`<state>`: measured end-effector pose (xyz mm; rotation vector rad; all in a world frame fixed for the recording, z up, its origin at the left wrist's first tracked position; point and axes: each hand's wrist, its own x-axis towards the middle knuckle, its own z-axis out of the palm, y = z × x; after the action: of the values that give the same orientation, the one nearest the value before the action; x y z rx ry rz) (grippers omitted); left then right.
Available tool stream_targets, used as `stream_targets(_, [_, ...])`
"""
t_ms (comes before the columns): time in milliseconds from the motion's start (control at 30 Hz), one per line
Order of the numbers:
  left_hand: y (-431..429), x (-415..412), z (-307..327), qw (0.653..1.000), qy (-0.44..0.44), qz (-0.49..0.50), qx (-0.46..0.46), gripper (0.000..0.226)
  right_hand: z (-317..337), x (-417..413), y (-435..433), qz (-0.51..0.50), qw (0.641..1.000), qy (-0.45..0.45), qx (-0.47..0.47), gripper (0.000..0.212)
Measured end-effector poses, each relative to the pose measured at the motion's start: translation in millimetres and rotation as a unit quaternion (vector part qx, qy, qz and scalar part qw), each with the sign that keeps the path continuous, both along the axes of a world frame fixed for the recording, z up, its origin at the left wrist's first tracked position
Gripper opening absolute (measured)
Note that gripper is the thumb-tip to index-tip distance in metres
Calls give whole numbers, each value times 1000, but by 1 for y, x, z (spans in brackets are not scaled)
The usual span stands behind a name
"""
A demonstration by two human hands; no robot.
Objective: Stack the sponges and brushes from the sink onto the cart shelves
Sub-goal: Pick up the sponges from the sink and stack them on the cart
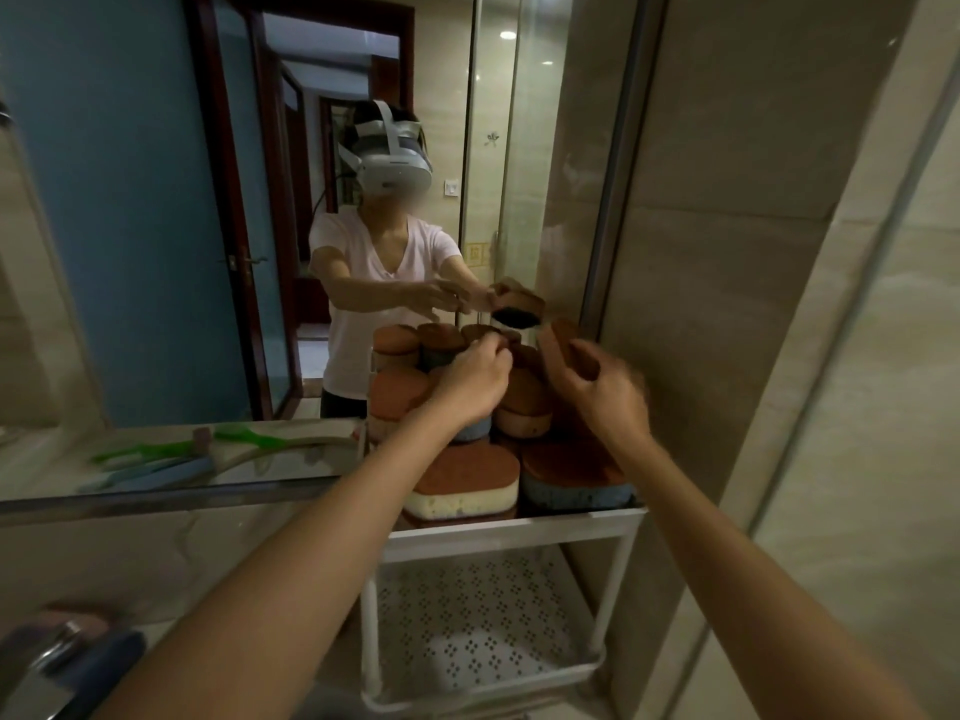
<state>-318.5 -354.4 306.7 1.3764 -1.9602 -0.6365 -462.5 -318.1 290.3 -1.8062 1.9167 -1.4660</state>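
Sponges piled high on cart top shelf | right hand pinches one brown sponge by its edges | left hand curled on pile, grip unclear | soft, light, squashy; hold sides gently, pile could tip

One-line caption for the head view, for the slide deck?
Right hand holds a brown sponge above the sponge pile on the cart's top shelf; left hand steadies the stack.
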Motion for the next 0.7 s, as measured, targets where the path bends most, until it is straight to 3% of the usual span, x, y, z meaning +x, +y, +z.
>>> stream_targets(67, [-6, 4, -16, 978, -205, -36, -19, 48, -7, -2, 0, -19, 999, 32, 6, 39])
stream_targets(167, [-5, 4, -29, 943, -328, -64, -13, 49, -15, -4, -4, -37, 996, 70, 30, 38])
stream_targets(267, [-6, 4, -29, 942, -331, -59, -16, 50, -22, -8, -14, -45, 985, 157, 51, 39])
stream_targets(400, [-7, 4, -28, 935, -348, -63, -10, 51, -31, -12, -22, -34, 970, 209, 119, 39])
stream_targets(567, [-7, 3, -30, 934, -350, -66, -11, 51, -22, -10, -23, -12, 930, 303, 207, 43])
stream_targets(700, [-9, 4, -26, 938, -337, -78, 5, 52, -15, -10, -21, -7, 918, 291, 271, 48])
